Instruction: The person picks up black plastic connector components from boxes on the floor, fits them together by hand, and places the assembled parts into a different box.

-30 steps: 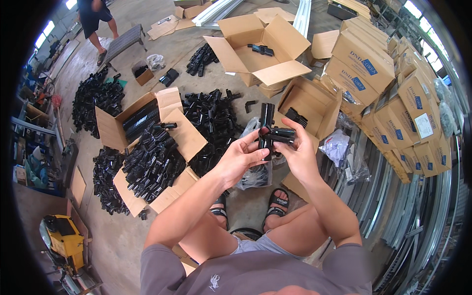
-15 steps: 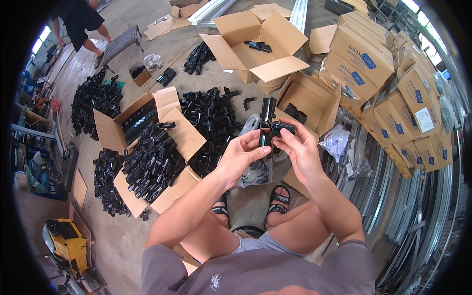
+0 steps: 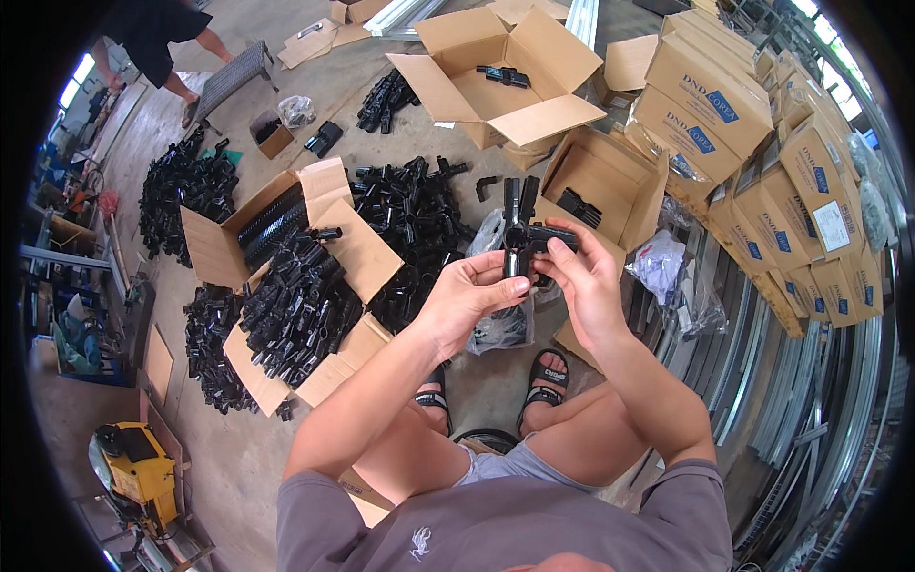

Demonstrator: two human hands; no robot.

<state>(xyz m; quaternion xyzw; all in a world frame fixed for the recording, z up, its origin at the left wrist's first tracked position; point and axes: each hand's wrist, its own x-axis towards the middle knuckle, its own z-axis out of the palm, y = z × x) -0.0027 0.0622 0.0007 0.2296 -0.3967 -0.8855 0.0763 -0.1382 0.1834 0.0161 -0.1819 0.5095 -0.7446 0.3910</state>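
Both hands hold a black plastic connector piece [image 3: 523, 225] with several short tubular arms, raised in front of me above the floor. My left hand [image 3: 467, 296] grips its lower end from the left. My right hand [image 3: 583, 278] pinches its side arm from the right. Below the hands lies a clear plastic bag [image 3: 500, 324] with black parts in it. My sandalled feet [image 3: 545, 377] rest on the concrete floor.
Open cardboard boxes [image 3: 286, 286] full of black connectors and loose piles [image 3: 410, 214] lie to the left. More open boxes [image 3: 596, 186] sit ahead, closed cartons [image 3: 753, 133] stack at right beside metal rails [image 3: 791, 410]. Another person [image 3: 157, 38] stands far left. A yellow machine [image 3: 138, 467] sits lower left.
The hands and the black piece have shifted slightly up and left in view; the grip on it stays the same. The person at far left has stepped a little.
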